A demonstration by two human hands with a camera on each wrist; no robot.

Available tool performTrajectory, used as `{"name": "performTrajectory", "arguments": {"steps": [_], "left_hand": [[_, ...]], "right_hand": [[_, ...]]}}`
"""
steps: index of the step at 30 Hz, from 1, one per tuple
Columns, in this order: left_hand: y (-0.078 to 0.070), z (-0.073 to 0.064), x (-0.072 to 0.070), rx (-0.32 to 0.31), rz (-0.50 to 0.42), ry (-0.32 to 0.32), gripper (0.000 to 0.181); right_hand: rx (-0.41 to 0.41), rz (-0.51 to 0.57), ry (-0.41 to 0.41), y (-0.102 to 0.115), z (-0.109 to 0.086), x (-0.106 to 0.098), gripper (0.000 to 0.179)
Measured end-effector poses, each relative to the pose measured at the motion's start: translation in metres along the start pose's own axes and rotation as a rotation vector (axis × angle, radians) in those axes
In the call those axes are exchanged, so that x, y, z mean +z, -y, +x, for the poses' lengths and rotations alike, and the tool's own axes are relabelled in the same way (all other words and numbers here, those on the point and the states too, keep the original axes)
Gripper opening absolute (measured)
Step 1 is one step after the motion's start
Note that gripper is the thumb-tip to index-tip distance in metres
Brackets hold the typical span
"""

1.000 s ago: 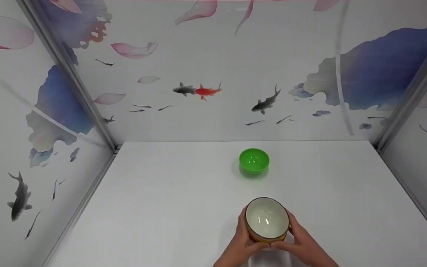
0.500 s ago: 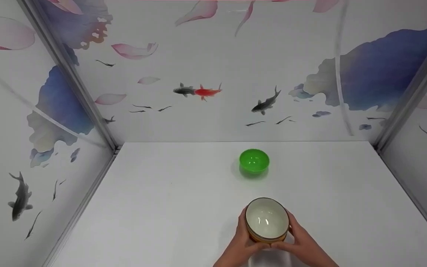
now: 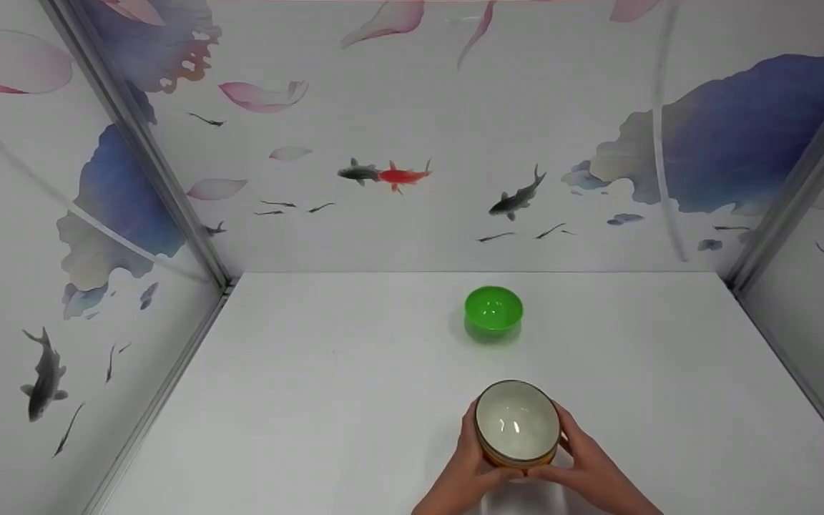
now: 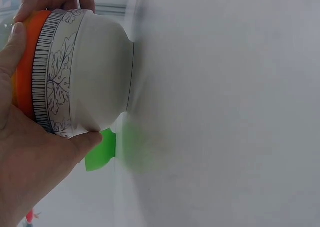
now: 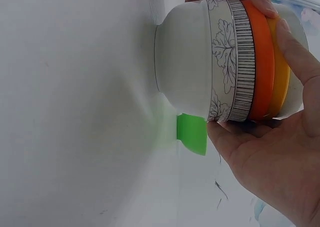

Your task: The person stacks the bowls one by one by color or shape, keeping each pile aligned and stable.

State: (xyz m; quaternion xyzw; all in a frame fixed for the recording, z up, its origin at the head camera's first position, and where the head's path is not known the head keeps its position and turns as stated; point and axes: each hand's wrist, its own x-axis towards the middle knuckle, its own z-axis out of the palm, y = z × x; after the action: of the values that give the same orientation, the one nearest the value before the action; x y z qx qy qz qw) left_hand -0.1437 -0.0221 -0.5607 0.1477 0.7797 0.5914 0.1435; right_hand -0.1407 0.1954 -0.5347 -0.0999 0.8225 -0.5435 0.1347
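Note:
A stack of nested bowls stands upright in front of me, gripped from both sides. Its top bowl (image 3: 516, 422) is pale inside with a dark rim. Below come a yellow bowl (image 5: 281, 82), an orange bowl (image 5: 262, 62) and a white bowl with leaf and stripe bands (image 4: 100, 72). The bottom bowl's foot appears to rest on the white table. My left hand (image 3: 466, 458) curls round the left side, and my right hand (image 3: 587, 461) curls round the right side. Both thumbs lie along the near side, their tips almost meeting.
A small green bowl (image 3: 493, 311) stands farther back on the white table (image 3: 340, 400), beyond the stack. White panels printed with fish, petals and lotus leaves enclose the table at the back and both sides, with grey metal corner posts (image 3: 133, 136).

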Motion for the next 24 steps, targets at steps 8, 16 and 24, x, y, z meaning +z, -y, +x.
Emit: {"name": "performTrajectory", "arguments": {"steps": [8, 16, 24], "left_hand": [[0.0021, 0.0015, -0.0004, 0.036, 0.010, -0.003, 0.107], [0.0032, 0.0008, 0.0000, 0.038, 0.005, -0.005, 0.107], [0.0037, 0.0012, -0.0006, 0.034, 0.006, -0.006, 0.107]], "right_hand": [[-0.004, -0.003, 0.014, -0.0015, -0.0006, 0.0013, 0.105], [0.000, 0.002, 0.035, -0.0030, -0.0003, 0.0011, 0.103], [-0.005, 0.010, 0.044, -0.0032, -0.0006, -0.0001, 0.103]]}}
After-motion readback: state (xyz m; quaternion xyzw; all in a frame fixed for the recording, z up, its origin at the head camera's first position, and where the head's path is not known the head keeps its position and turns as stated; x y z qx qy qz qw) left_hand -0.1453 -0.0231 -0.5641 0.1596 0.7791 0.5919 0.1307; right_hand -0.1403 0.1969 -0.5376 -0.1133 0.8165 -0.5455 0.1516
